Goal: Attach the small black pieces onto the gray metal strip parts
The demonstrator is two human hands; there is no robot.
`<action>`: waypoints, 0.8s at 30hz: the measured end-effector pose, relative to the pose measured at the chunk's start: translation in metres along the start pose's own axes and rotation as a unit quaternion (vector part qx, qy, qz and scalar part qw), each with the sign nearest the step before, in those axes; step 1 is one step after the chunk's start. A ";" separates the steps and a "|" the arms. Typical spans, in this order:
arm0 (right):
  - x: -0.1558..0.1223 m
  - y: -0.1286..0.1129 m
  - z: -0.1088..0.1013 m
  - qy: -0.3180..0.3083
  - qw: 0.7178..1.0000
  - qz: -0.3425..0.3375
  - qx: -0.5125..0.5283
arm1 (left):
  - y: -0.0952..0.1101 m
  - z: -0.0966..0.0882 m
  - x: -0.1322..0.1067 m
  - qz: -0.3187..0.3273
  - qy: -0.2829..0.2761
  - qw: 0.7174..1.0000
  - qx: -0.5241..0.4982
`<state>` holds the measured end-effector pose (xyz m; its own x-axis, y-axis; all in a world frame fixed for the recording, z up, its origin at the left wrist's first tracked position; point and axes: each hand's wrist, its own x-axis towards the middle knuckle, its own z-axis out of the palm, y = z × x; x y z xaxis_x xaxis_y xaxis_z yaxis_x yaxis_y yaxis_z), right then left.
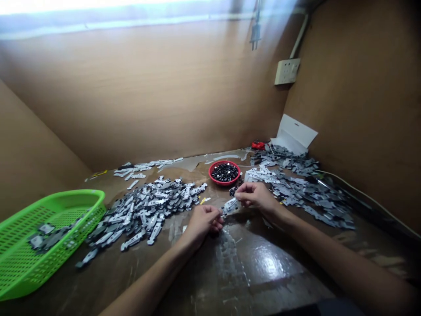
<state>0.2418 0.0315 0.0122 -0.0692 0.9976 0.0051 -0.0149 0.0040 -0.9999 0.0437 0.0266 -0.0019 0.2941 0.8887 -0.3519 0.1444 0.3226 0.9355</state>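
My left hand (203,221) pinches a flat grey-and-white slotted part (230,206) at its lower end, above the dark tabletop. My right hand (255,196) sits just above that part, with fingertips pinched together at its upper end. Anything between those fingertips is hidden. Close behind both hands stands a red bowl (224,172) filled with small black pieces, and a few black pieces lie beside it. Large loose piles of similar grey parts (144,213) (305,193) spread to either side of my hands.
A green plastic basket (42,239) holding some grey parts stands at the left. Brown wooden panels enclose the bench on three sides. A white card (294,134) and a red object (258,145) lie at the back, and a cord (368,202) runs along the right.
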 end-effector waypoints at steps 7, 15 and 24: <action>-0.004 0.001 0.005 0.004 0.999 -0.004 -0.039 | 0.001 0.001 0.000 -0.007 0.008 1.000 -0.005; -0.003 0.010 0.006 0.009 0.997 -0.014 -0.070 | -0.001 0.001 0.000 0.003 0.008 1.000 -0.003; -0.001 0.015 0.007 0.010 0.995 -0.018 -0.100 | 0.000 0.001 -0.001 0.004 0.011 1.000 -0.008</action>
<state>0.2347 0.0300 -0.0030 -0.0530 0.9977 0.0420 0.1813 0.0510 -0.9821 0.0446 0.0251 -0.0020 0.2739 0.8981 -0.3441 0.1273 0.3207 0.9386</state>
